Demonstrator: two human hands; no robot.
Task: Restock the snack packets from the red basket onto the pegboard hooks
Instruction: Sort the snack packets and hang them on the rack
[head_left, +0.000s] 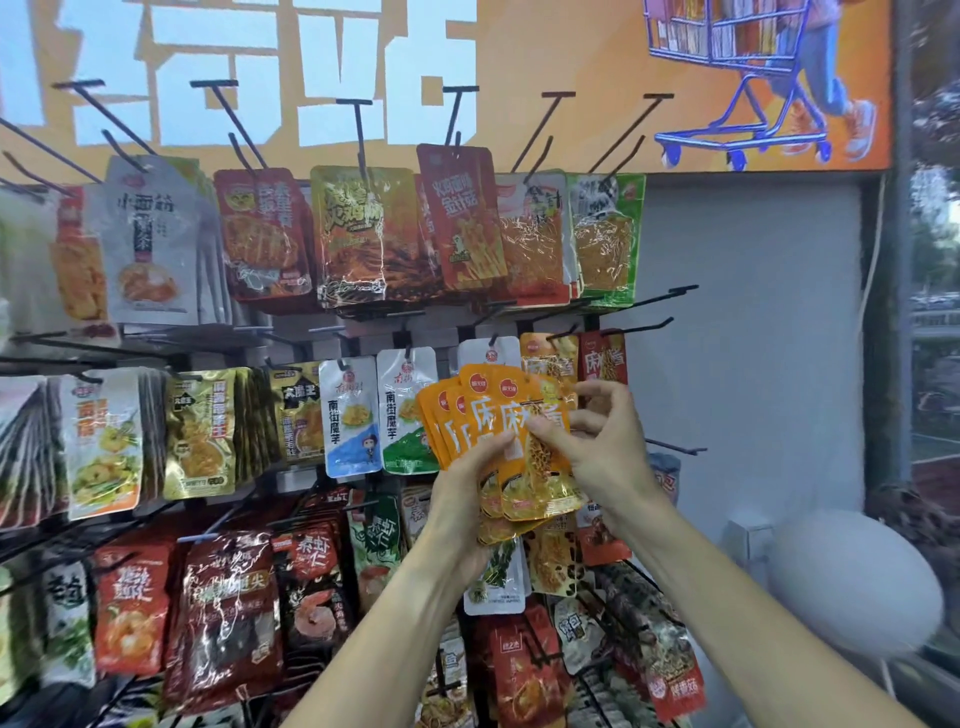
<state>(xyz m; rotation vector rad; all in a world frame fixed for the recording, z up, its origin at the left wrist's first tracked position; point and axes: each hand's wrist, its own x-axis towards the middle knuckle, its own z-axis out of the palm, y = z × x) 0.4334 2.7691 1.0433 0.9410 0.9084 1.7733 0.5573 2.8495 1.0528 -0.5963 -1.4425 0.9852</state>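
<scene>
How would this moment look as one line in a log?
left hand: holds fanned orange packets | right hand: pinches front packet | hooks: ahead

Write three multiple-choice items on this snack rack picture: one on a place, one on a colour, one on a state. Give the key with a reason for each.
1. Where is the fanned stack of packets?
A. On a top hook
B. In both hands before the middle row
C. On the floor

2. Its main colour?
A. Orange
B. Blue
C. White

3. The right hand is:
A. Hanging idle
B. Flat against the wall
C. Pinching the front packet

Key: B, the left hand grips the stack from below; A, the fronts are orange; C, thumb and fingers close on the front packet.
</scene>
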